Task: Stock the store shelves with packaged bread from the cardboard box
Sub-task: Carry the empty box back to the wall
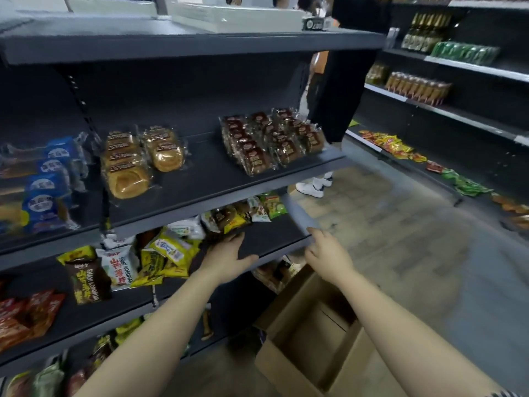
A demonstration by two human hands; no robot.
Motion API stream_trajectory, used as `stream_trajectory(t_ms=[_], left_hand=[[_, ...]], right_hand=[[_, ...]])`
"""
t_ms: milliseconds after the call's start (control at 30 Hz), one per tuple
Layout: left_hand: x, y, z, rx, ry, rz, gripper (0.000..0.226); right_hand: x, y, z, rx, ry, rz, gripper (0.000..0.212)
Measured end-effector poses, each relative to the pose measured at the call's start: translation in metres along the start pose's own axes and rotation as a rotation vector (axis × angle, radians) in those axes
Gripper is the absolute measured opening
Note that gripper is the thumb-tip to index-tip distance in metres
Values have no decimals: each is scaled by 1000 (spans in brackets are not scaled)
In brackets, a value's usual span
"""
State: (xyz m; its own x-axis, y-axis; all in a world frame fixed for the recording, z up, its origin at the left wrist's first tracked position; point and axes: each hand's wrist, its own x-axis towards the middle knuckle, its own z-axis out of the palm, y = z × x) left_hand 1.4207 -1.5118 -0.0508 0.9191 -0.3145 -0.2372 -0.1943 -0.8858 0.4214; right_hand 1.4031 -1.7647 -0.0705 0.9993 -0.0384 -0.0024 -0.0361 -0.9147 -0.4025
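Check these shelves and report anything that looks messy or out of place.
The snack packets on the second shelf lie in a jumbled heap, tilted and overlapping, unlike the neat bread rows above. The left hand rests empty on that shelf's bare right end. The cardboard box below looks empty.

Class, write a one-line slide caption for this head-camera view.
Both empty hands, left and right, rest on a shelf edge above an open cardboard box.
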Motion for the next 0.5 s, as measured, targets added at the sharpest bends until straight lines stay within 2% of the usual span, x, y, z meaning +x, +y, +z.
stream_trajectory(t_ms=[300, 433, 467, 500], left_hand=[[66, 65, 81, -330, -191, -143, 73], [82, 76, 107, -376, -250, -160, 51], [86, 76, 112, -381, -271, -156, 57], [92, 73, 120, -389, -288, -162, 72]], right_hand=[[-34, 138, -2, 67, -46, 277, 59], [-49, 176, 6, 95, -72, 392, 55], [-52, 184, 9, 109, -77, 414, 55], [-55, 191, 13, 125, -87, 436, 57]])
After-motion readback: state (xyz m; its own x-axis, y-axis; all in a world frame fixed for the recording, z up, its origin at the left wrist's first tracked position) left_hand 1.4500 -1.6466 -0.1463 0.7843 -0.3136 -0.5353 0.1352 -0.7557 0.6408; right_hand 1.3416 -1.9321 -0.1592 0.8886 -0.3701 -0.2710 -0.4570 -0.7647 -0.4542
